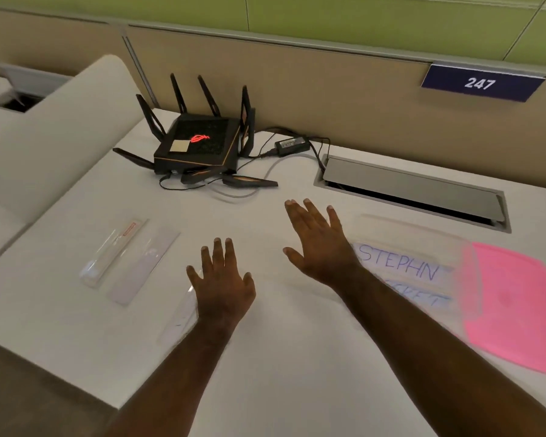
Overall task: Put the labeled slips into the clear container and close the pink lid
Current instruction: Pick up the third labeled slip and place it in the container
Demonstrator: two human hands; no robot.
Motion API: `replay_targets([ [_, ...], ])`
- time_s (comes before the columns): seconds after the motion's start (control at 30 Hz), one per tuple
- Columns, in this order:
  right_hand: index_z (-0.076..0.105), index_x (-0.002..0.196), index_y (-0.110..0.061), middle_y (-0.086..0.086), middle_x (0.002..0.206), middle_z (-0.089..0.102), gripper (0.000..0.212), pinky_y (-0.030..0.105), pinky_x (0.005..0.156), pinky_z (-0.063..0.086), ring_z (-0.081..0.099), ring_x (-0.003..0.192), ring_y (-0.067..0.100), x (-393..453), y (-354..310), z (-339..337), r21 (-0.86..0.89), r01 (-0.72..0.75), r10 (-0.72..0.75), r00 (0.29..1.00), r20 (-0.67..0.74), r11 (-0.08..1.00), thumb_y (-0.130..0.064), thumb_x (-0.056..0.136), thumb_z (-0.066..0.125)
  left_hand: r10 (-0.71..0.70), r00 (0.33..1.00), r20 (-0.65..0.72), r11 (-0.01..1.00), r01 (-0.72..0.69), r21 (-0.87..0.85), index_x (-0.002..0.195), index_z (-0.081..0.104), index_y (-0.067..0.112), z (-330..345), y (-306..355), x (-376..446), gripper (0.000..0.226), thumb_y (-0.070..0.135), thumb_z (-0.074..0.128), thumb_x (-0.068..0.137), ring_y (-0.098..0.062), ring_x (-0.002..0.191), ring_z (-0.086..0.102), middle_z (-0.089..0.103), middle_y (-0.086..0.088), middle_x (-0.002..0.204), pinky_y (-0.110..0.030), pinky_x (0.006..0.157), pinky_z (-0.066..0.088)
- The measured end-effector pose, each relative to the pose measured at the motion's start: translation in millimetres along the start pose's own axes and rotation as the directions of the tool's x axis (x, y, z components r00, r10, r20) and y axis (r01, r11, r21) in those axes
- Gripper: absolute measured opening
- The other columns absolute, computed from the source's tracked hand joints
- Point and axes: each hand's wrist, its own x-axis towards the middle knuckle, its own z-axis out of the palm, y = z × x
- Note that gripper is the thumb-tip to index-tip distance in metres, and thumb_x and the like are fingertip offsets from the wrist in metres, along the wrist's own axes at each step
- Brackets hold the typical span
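Observation:
A clear container (pixel 423 230) sits on the white desk at the right, with slips inside reading "STEPHN" (pixel 401 263) and a second partly hidden word. The pink lid (pixel 514 301) lies flat on the desk just right of it. Two long slips lie at the left: one in a clear sleeve (pixel 111 250) with a red label, one plain pale (pixel 145 266). A third clear slip (pixel 180 313) lies under the edge of my left hand (pixel 221 279), whose fingers are spread flat. My right hand (pixel 319 244) hovers open, fingers straight, just left of the container.
A black router (pixel 199 143) with several antennas, its power brick (pixel 292 143) and cables sit at the back of the desk (pixel 281 342). An open cable hatch (pixel 413 190) lies behind the container. A beige partition with a "247" sign (pixel 481 83) bounds the back.

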Motion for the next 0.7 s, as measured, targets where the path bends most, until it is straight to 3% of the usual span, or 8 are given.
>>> replay_targets([
  [0.2,-0.011,0.152,-0.025,-0.001,0.163,-0.008,0.087,0.055,0.118,-0.004,-0.010,0.149,0.022,13,-53,51,-0.008,0.145,-0.141,0.973,0.180,0.989,-0.051,0.091,0.045,-0.116,0.992,0.048,0.993,0.114,0.038,0.155,0.010,0.016,14,-66,-30,0.084,0.056,0.036,0.086,-0.035,0.149,0.008,0.008,-0.011,0.163,-0.065,0.112,0.014],
  [0.4,-0.011,0.152,-0.030,0.000,0.162,-0.014,0.088,0.057,0.117,-0.005,-0.014,0.148,0.024,12,-91,91,-0.011,0.268,-0.252,0.921,0.298,0.963,-0.048,0.090,0.048,-0.177,0.980,0.086,0.984,0.175,0.039,0.152,0.025,0.013,27,-107,-58,0.085,0.059,0.037,0.081,-0.039,0.145,0.022,0.026,-0.013,0.158,-0.068,0.108,0.017],
  [0.57,-0.008,0.152,-0.030,-0.001,0.162,-0.016,0.084,0.057,0.114,-0.007,-0.013,0.149,0.025,15,-113,104,-0.002,0.308,-0.292,0.906,0.306,0.952,-0.043,0.092,0.049,-0.148,0.989,0.005,0.988,0.148,-0.033,0.128,0.059,0.013,32,-125,-75,0.061,0.046,0.054,0.077,-0.038,0.125,0.054,0.065,-0.012,0.127,-0.071,0.105,0.023],
  [0.7,-0.006,0.153,-0.029,0.001,0.162,-0.015,0.080,0.058,0.115,-0.003,-0.011,0.149,0.027,15,-121,108,-0.013,0.293,-0.276,0.915,0.295,0.956,-0.035,0.094,0.048,-0.148,0.987,-0.057,0.985,0.142,-0.102,0.110,0.069,0.017,33,-132,-77,0.033,0.032,0.069,0.080,-0.032,0.110,0.065,0.073,-0.009,0.107,-0.070,0.105,0.025],
])
